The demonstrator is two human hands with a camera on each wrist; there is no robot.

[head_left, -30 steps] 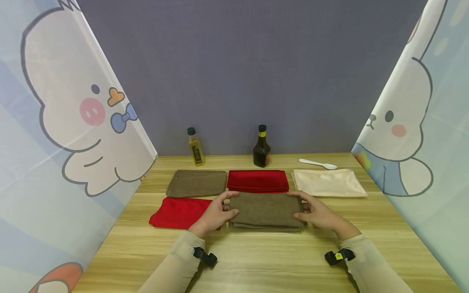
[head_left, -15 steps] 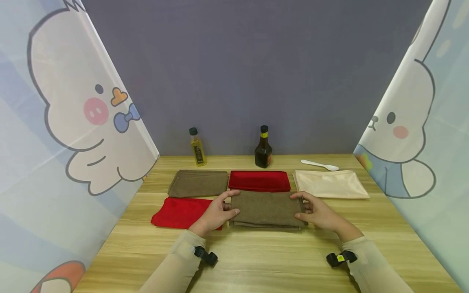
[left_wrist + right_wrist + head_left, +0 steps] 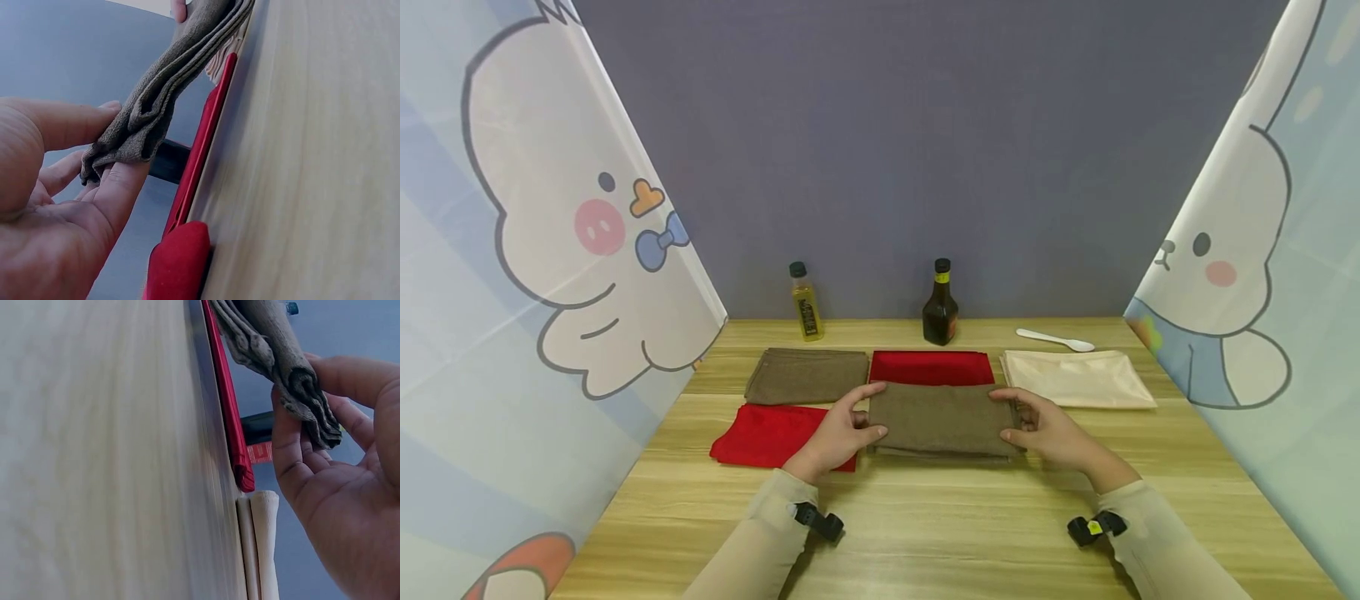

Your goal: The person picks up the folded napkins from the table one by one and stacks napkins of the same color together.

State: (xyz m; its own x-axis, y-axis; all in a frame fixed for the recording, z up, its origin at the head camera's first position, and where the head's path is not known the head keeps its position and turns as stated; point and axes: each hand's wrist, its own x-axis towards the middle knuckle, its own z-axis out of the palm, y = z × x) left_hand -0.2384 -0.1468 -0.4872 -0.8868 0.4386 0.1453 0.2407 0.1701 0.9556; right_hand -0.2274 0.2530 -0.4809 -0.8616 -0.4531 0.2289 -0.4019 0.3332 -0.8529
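Evidently, the folded brown cloth (image 3: 940, 419) is lifted but not yet laid down: the left hand (image 3: 830, 437) and right hand (image 3: 1057, 435) pinch its opposite ends, holding it above the table (image 3: 940, 521), near the dark red cloth (image 3: 932, 367). The brown weave looks coarse and matte, its layers softly rounded; the cream cloth (image 3: 1078, 378) has a satiny sheen.

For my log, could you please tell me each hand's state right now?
Left hand: holding one end of a folded brown cloth.
Right hand: holding its other end.
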